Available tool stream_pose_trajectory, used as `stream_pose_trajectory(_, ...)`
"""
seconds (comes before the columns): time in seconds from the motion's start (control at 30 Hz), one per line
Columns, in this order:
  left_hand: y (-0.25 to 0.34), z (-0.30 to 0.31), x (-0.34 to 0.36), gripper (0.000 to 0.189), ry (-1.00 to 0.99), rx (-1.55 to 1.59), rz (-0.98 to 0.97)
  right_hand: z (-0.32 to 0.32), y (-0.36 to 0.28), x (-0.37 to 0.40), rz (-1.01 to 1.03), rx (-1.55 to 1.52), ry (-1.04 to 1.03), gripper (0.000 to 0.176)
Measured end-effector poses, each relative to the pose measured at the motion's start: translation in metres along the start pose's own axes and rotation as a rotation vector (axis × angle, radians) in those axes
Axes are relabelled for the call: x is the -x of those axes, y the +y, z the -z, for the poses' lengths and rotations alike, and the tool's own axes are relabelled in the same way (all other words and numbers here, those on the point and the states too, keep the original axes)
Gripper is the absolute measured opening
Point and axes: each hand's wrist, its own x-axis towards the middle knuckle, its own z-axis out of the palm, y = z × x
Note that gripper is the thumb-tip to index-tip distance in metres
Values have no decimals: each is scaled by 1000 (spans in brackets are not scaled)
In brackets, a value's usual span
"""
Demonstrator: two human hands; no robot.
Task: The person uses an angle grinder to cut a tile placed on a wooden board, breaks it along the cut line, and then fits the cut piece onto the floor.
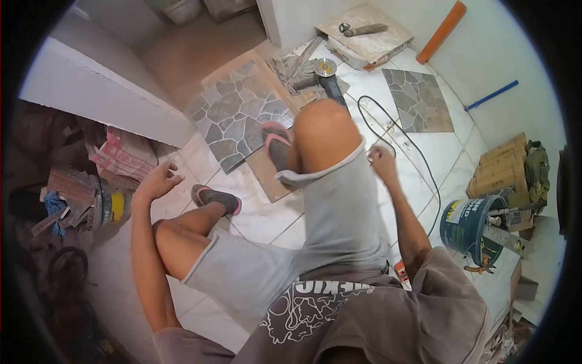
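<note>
My left hand (159,181) hangs in the air beside my bent left knee, its fingers apart and nothing in them. My right hand (383,162) is to the right of my raised knee with the fingers curled together; what they hold, if anything, is too small to make out. A black power cord (419,156) runs over the floor close to that hand. Beyond the raised knee lies an angle grinder (328,77) with its disc facing up. Stone-patterned tiles (233,115) lie by my feet, and another stone-patterned tile (418,100) rests further right.
A dark green bucket (464,224) with tools stands at right, near stacked cardboard boxes (500,167). At left are a bucket of scraps (115,206) and a red-and-white sack (126,155). An orange pipe (441,33) and a blue bar (492,96) lean by the wall.
</note>
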Motion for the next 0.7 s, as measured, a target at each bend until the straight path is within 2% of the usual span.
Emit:
stream_pose_trajectory(0.03,4,0,2,51,13,-17,-18,25,-9,-24,-48,11,55,27)
stream_pose_trajectory(0.07,13,1,5,51,2,8,-22,46,-9,-50,62,-12,152,31)
stream_pose_trajectory(0.1,29,1,4,52,-4,35,-28,74,-38,-66,108,-150,198,35)
stream_pose_trajectory(0.13,41,0,3,52,-17,63,-30,105,-91,-68,11,-93,266,36)
stream_pose_trajectory(0.23,48,-17,-26,51,-31,25,-64,145,-180,-91,166,-378,366,38)
stream_pose_trajectory(0.33,91,-49,-47,52,-158,586,157,159,-252,-93,405,-364,170,35)
stream_pose_trajectory(0.43,66,-128,-106,60,-160,1110,361,125,-282,-83,702,-337,10,32)
stream_pose_trajectory(0.5,39,-187,-134,70,-80,1354,467,105,-283,-68,748,-289,-163,30)
stream_pose_trajectory(0.53,31,-213,-144,75,-29,1477,515,89,-271,-67,678,-273,-232,27)
stream_pose_trajectory(0.67,3,-288,-165,96,134,1895,618,74,-235,-60,640,499,-520,27)
stream_pose_trajectory(0.7,-2,-298,-172,105,199,2002,695,74,-238,-63,662,445,-530,26)
